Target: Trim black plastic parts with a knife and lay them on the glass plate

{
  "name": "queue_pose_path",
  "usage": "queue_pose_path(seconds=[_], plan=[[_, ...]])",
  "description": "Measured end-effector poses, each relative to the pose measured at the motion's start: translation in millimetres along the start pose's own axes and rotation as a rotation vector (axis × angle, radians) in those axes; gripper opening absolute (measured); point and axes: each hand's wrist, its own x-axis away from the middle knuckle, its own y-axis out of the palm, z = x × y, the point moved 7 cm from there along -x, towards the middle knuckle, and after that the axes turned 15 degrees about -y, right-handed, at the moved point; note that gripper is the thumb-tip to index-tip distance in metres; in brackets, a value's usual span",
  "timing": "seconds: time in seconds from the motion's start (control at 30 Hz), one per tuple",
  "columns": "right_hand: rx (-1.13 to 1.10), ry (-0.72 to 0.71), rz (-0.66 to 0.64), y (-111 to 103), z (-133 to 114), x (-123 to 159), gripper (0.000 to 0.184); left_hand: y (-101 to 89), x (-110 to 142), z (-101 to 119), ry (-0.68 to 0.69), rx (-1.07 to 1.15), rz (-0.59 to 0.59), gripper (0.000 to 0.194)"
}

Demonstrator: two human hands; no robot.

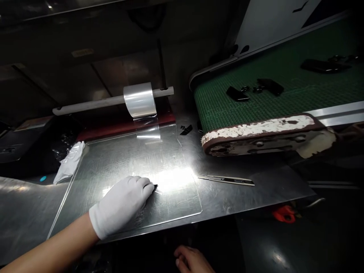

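Observation:
My left hand (pixel 123 204), in a white glove, is closed and rests on a clear sheet (pixel 113 161) lying on the metal table. A small dark piece (pixel 155 187) pokes out past its fingertips; the rest is hidden under the hand. My bare right hand (pixel 195 261) is below the table's front edge, partly cut off by the frame. Its fingers are loosely bent, with nothing visible between them. To the right of the sheet lies a utility knife (pixel 227 180). Behind the sheet, a roll of clear film (pixel 140 100) hangs on a white rod (pixel 93 105), its loose end reaching down onto the sheet.
A green conveyor belt (pixel 227 110) stands at the right, carrying several glossy black pieces (pixel 237 93) with small fittings. Another small black piece (pixel 186 130) lies on the metal table (pixel 222 201). A crumpled white glove (pixel 69 163) is at the left; an orange-handled object (pixel 284 214) is lower right.

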Motion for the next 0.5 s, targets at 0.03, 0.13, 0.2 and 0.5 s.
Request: queue_pose_path(seconds=[0.03, 0.13, 0.2, 0.5], plan=[[0.001, 0.0, -0.002, -1, 2, 1, 0.028, -0.9, -2, -2, -0.007, 0.01, -0.016, 0.035], [0.004, 0.006, 0.004, -9, 9, 5, 0.028, -6.7, -12, -8, -0.036, 0.068, -0.035, 0.031], [0.006, 0.015, 0.019, -16, 13, 9, 0.027, -10.7, -18, -14, -0.067, 0.119, -0.029, 0.028], [-0.011, 0.073, 0.142, -36, 27, 32, 0.033, -27.3, -5, -41, -0.195, 0.213, 0.311, 0.03]])
